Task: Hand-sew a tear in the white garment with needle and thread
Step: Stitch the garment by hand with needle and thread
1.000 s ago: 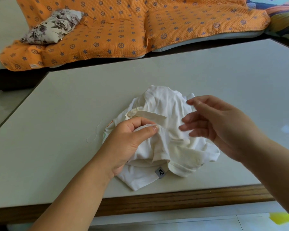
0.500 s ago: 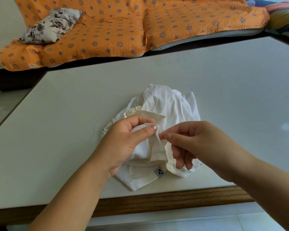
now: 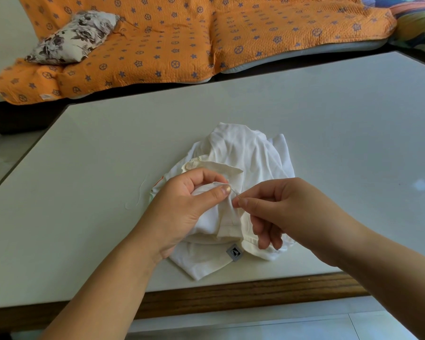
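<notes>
Pinching a needle, the right hand meets the left hand, which grips the white garment on the tabletop.

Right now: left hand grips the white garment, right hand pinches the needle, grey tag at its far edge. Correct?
No. Head view: grey tag sits at the near edge of the white garment; left hand grips it, right hand pinches the needle.
</notes>
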The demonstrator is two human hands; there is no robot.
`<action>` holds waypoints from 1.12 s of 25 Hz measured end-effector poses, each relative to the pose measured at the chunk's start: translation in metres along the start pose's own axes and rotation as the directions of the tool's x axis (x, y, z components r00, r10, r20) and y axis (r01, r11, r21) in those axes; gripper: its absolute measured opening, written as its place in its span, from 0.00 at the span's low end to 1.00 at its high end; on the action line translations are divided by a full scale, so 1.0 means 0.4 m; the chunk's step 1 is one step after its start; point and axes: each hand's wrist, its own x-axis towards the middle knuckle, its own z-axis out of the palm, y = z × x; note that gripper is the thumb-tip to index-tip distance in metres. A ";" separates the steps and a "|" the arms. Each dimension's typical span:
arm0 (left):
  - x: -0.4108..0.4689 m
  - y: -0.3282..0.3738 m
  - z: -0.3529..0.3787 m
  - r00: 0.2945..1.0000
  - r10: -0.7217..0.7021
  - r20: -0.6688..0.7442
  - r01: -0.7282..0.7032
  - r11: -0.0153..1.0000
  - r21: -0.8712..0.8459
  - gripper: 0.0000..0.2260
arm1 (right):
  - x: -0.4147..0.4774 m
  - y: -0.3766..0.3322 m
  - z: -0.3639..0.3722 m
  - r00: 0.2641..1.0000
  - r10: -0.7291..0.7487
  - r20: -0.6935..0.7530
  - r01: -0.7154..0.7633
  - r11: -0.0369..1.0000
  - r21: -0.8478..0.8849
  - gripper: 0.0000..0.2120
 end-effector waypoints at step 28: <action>-0.009 -0.016 0.041 0.993 0.115 -0.019 -0.099 0.919 0.381 0.10 | 0.010 0.013 0.029 0.993 0.051 -0.104 -0.026 0.974 0.227 0.05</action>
